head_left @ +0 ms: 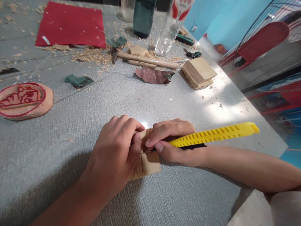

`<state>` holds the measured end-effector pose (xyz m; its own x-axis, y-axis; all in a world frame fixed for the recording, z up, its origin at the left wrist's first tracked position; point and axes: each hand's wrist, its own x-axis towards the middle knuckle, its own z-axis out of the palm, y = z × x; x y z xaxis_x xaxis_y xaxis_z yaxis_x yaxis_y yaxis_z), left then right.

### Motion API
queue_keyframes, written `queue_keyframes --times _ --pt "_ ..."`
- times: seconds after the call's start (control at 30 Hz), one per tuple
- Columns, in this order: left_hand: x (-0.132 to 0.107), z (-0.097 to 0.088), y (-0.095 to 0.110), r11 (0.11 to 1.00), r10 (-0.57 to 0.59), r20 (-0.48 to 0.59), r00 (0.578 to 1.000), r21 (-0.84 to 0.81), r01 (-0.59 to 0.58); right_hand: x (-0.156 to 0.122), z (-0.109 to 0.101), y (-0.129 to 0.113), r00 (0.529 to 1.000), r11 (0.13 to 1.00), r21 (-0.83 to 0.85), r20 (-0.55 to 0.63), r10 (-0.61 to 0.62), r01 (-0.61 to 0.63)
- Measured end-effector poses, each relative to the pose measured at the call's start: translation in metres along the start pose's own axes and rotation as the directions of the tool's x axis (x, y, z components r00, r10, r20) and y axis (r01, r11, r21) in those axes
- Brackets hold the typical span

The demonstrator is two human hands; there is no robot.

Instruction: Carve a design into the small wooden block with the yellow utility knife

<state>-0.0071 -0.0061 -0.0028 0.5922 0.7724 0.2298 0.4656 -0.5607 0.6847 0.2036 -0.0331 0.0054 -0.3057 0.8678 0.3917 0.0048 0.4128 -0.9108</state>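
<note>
A small tan flat piece [151,164], cardboard or thin wood by its look, lies on the grey table under both hands. My left hand [115,141] is closed over its left side, thumb and fingers bent against it. My right hand [172,138] grips a yellow ridged utility knife [218,134] low down, near its front end. The knife's handle slants up to the right, with a black part along its underside. Its dark, thin tip meets the piece between the hands. Fingers cover most of the tip and the piece's upper part.
A round wooden carving [43,100] with red lines sits at left. Behind are sandpaper scraps [154,75], a hammer [148,59], tan blocks [199,72], a plastic bottle [166,34], a dark bottle [144,18], a red sheet [72,25] and wood shavings [94,56]. The table edge runs at right.
</note>
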Motion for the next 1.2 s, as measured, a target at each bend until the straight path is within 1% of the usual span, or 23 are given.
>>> queue_keyframes --times 0.1,0.23,0.37,0.47,0.57,0.63,0.8,0.93,1.0,1.13,1.2 --pt "0.000 0.001 0.000 1.000 -0.005 0.003 1.000 0.013 0.005 -0.002 -0.002 -0.005 0.999 0.994 -0.106 -0.021 0.038 -0.040" --pt "0.001 0.002 0.000 1.000 -0.003 0.004 1.000 0.017 0.003 -0.003 -0.006 -0.011 0.999 0.989 -0.146 0.011 0.030 -0.028" --pt "0.001 0.002 0.001 1.000 -0.004 -0.001 1.000 0.019 0.004 -0.002 -0.009 -0.013 0.999 0.980 -0.197 -0.019 0.037 -0.040" --pt "0.001 0.002 0.001 1.000 -0.004 0.002 1.000 0.011 0.004 -0.001 -0.008 -0.010 1.000 0.984 -0.176 0.018 0.022 -0.018" --pt "0.001 0.001 0.001 1.000 0.002 -0.003 1.000 -0.001 -0.002 0.000 -0.005 -0.005 0.997 0.994 -0.098 0.072 -0.039 0.046" --pt "0.001 0.001 0.001 1.000 0.004 -0.004 1.000 -0.002 -0.004 0.001 -0.003 -0.003 0.995 0.995 -0.081 0.087 -0.055 0.062" --pt "-0.001 0.001 0.000 1.000 0.003 0.008 1.000 0.021 -0.003 -0.003 -0.006 -0.010 0.999 0.985 -0.170 0.027 0.032 -0.027" --pt "0.000 0.001 0.001 1.000 -0.002 0.010 1.000 0.022 0.002 -0.003 -0.009 -0.013 0.998 0.975 -0.218 0.010 0.057 -0.053" --pt "0.000 0.000 0.002 1.000 -0.001 0.010 1.000 0.016 0.000 -0.002 -0.008 -0.009 0.999 0.982 -0.185 0.027 0.037 -0.031" --pt "0.000 -0.001 0.002 1.000 -0.004 0.009 1.000 -0.011 0.004 0.001 -0.002 -0.001 0.996 0.998 -0.036 0.073 -0.051 0.054" --pt "0.000 -0.001 0.002 1.000 0.001 0.006 1.000 -0.008 -0.001 0.001 -0.001 -0.001 0.996 0.997 -0.037 0.070 -0.058 0.061"
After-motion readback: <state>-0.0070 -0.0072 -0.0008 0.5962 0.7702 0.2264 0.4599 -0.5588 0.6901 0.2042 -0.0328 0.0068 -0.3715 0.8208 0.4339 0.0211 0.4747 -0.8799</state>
